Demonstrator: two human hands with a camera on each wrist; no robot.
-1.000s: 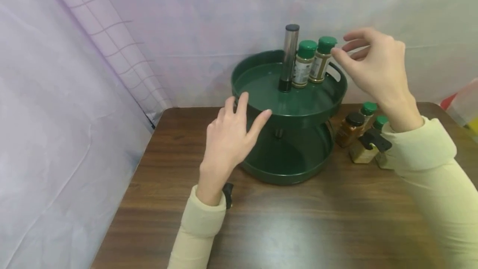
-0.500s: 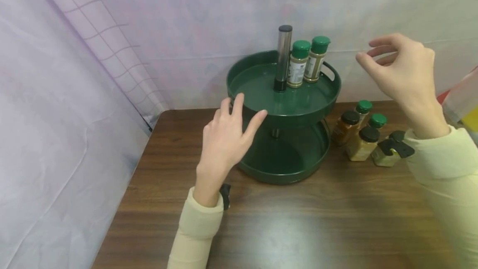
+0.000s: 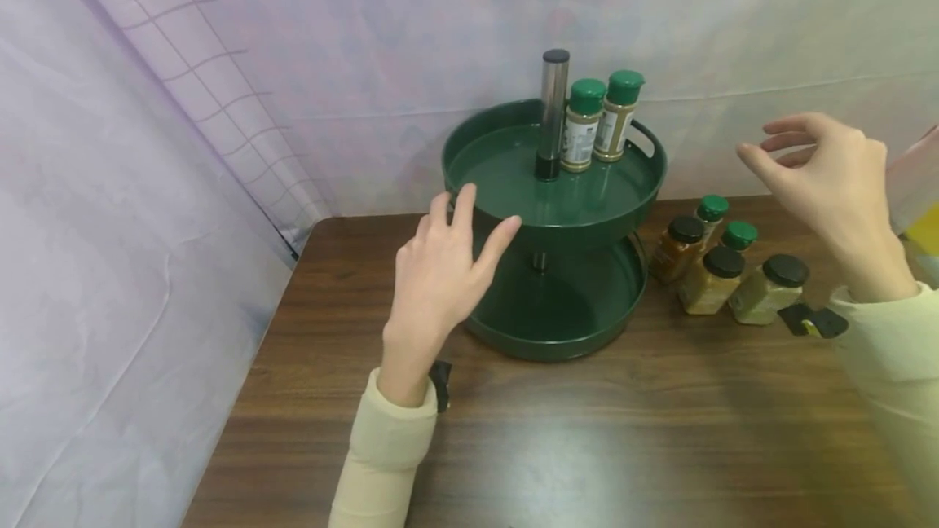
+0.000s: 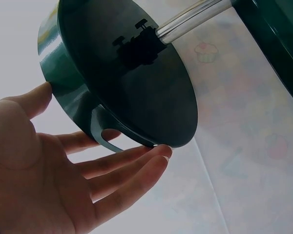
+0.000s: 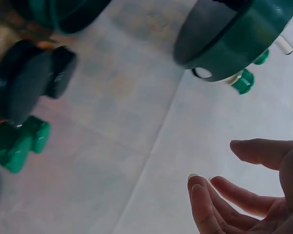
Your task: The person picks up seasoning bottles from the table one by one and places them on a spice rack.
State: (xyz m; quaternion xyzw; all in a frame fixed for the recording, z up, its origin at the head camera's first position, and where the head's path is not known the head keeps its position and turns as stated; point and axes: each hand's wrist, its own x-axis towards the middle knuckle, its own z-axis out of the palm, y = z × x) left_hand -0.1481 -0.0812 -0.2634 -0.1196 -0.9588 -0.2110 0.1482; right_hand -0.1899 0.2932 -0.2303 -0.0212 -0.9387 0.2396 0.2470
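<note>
A green two-tier turntable organizer [image 3: 554, 231] stands on the table, a metal post rising through its upper tray. My left hand [image 3: 436, 271] is spread at the left of the upper tray; in the left wrist view its thumb and fingertips touch the tray's wall beside a cut-out handle [image 4: 105, 131]. Two green-capped spice jars, a nearer one [image 3: 581, 125] and a farther one [image 3: 618, 116], stand on the upper tray right of the post. My right hand [image 3: 832, 178] hovers in the air right of the organizer, fingers loosely bent, with nothing between thumb and fingers.
Several spice jars stand grouped right of the organizer: black-capped ones such as a yellowish jar [image 3: 710, 283] and a pale jar [image 3: 766, 292], plus green-capped ones behind, including one jar [image 3: 737, 236]. A pale cloth wall [image 3: 381, 39] rises behind the wooden table [image 3: 557, 438].
My right hand has moved right and down, away from the jars on the upper tray. The left hand stays at the tray. The head view has shifted slightly.
</note>
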